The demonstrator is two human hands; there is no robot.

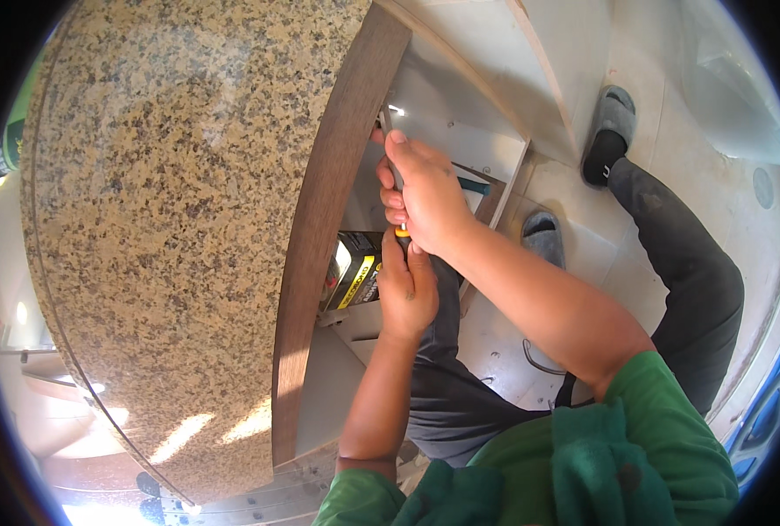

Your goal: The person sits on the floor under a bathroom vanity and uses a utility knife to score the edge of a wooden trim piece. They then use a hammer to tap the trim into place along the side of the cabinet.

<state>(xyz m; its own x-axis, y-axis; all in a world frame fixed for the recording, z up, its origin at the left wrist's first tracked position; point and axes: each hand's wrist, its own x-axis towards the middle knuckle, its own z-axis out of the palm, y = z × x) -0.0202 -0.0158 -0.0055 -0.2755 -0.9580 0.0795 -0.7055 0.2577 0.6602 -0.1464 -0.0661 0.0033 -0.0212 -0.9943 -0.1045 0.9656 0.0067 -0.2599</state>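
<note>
My left hand (409, 294) is closed around a screwdriver with a yellow-and-black handle (402, 235), most of which the fingers hide. Just above it, my right hand (429, 188) is curled around a narrow grey metal strip (386, 119) whose upper end pokes out past the thumb. The screwdriver's shaft runs up toward the right palm; its tip is hidden. Both hands are close together inside the opening of a white-lined cabinet (320, 386), beside its brown wooden front edge (333, 175).
A speckled granite countertop (188, 175) fills the left side. Below the hands lies a black box with a yellow band (355, 280). A teal-handled item (475, 185) lies behind my right wrist. Grey slippers (613, 114) are on the tiled floor; clear plastic (740, 96) stands far right.
</note>
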